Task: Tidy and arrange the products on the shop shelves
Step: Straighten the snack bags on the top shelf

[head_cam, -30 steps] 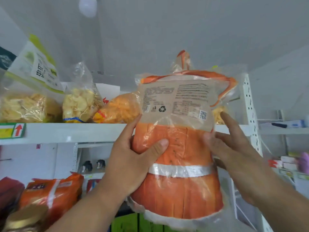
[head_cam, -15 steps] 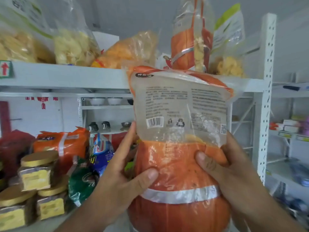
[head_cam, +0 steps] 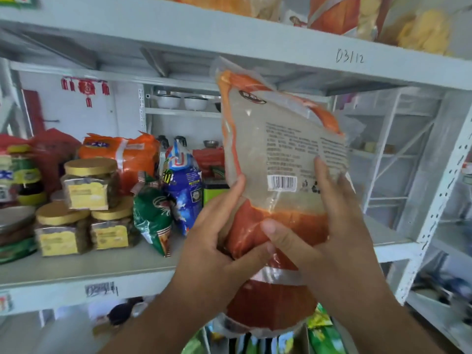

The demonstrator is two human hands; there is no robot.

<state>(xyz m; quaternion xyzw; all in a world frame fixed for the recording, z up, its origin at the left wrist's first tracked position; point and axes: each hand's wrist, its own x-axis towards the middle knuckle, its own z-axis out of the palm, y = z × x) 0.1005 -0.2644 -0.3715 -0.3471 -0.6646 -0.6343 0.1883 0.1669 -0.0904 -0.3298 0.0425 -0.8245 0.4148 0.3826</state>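
Note:
I hold a large orange snack bag (head_cam: 278,154) upright in front of the middle shelf (head_cam: 76,272), its clear back label and barcode facing me. My left hand (head_cam: 217,241) grips its lower left side, thumb across the orange front. My right hand (head_cam: 324,226) grips the right side, thumb over the orange band and fingers up on the label. The bag's bottom hangs below the shelf's front edge.
On the middle shelf stand gold-lidded jars (head_cam: 89,185), a matching orange bag (head_cam: 122,157), a blue bag (head_cam: 182,185) and a green bag (head_cam: 153,218). The top shelf (head_cam: 229,29) carries chip bags (head_cam: 424,29). A white upright post (head_cam: 439,198) rises at the right.
The orange bag has come down from the top shelf to the middle shelf's level. My right hand has closed round its side, and the view has tilted down.

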